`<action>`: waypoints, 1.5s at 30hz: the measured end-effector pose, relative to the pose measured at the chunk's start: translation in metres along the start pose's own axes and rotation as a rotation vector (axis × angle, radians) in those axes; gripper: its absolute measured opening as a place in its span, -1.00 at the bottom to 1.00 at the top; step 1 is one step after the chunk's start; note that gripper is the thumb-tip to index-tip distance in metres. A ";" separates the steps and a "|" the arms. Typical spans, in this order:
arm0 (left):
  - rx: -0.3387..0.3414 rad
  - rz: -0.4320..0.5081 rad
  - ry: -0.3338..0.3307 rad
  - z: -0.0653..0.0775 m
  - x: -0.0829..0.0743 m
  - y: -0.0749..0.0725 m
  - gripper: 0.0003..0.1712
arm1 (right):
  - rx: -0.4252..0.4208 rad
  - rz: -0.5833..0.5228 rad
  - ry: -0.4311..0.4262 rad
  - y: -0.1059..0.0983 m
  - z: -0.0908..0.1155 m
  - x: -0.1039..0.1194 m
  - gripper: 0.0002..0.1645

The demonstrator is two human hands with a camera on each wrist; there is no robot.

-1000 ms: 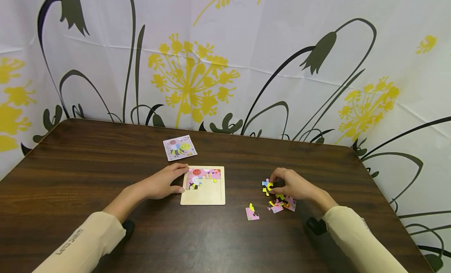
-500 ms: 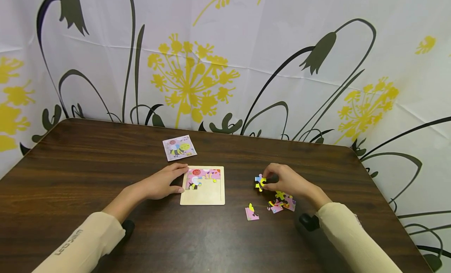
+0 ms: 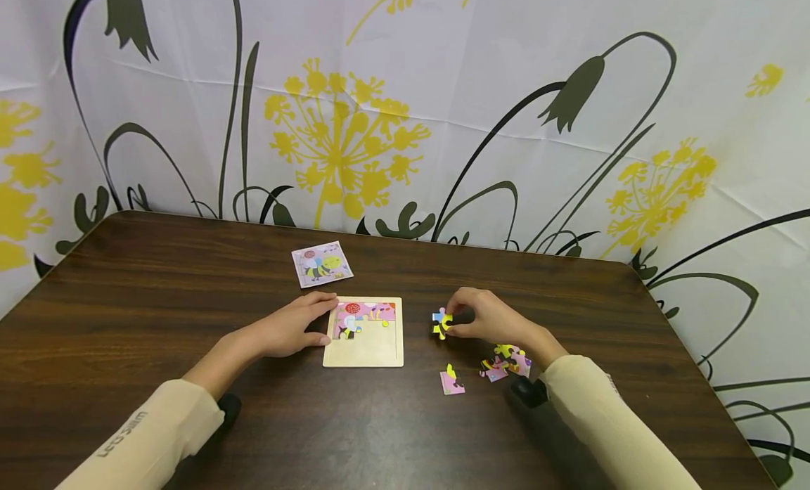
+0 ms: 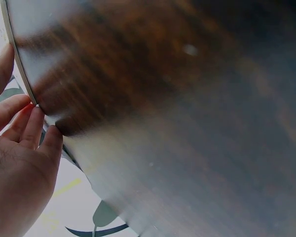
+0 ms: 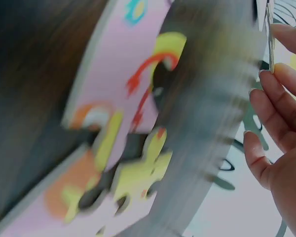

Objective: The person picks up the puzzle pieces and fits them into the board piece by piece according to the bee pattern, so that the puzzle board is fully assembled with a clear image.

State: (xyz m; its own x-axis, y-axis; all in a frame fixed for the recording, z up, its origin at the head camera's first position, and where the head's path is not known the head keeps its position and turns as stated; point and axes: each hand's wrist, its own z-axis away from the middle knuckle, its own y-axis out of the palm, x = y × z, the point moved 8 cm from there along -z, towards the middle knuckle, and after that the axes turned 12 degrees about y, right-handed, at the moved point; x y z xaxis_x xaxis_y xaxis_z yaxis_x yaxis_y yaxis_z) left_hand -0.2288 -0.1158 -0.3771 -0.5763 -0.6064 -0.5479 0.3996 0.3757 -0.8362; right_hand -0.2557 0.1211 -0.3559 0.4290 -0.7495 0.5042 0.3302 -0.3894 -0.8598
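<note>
In the head view a pale wooden puzzle tray (image 3: 373,351) has pink pieces fitted along its top and left side. My left hand (image 3: 292,328) rests against the tray's left side, index finger at the upper corner and thumb lower down. The left wrist view shows the thumb and fingertips touching the tray's thin edge (image 4: 20,66). My right hand (image 3: 492,318) pinches a yellow, black and blue jigsaw piece (image 3: 442,324) between thumb and fingers, right of the tray. That piece appears edge-on in the right wrist view, beside the fingertips (image 5: 269,76).
One pink and yellow jigsaw piece (image 3: 452,382) lies below the right hand. Several loose pieces (image 3: 506,363) are bunched under the right forearm, large and blurred in the right wrist view. A bee picture card (image 3: 322,264) lies behind the tray on the dark wooden table (image 3: 190,279).
My right hand has moved left from the bunch of loose pieces towards the tray, carrying the jigsaw piece. The left hand and tray have stayed in place.
</note>
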 end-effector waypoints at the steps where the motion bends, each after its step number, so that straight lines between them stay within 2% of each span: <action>1: 0.000 0.001 -0.002 0.000 0.001 0.000 -0.29 | 0.003 0.005 -0.002 0.002 -0.002 0.002 -0.77; 29: 0.012 -0.010 -0.010 0.000 0.002 -0.002 -0.28 | 0.071 0.056 -0.084 0.041 -0.047 0.072 -0.78; 45: 0.013 0.002 -0.003 0.000 0.003 0.001 -0.27 | 0.069 0.107 -0.045 0.056 -0.057 0.086 -0.78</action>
State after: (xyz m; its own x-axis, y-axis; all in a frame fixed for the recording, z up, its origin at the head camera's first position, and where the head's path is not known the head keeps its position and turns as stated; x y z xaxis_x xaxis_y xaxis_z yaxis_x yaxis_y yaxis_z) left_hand -0.2300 -0.1174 -0.3791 -0.5730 -0.6081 -0.5495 0.4101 0.3678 -0.8346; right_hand -0.2479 0.0040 -0.3653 0.5017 -0.7594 0.4142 0.3370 -0.2694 -0.9021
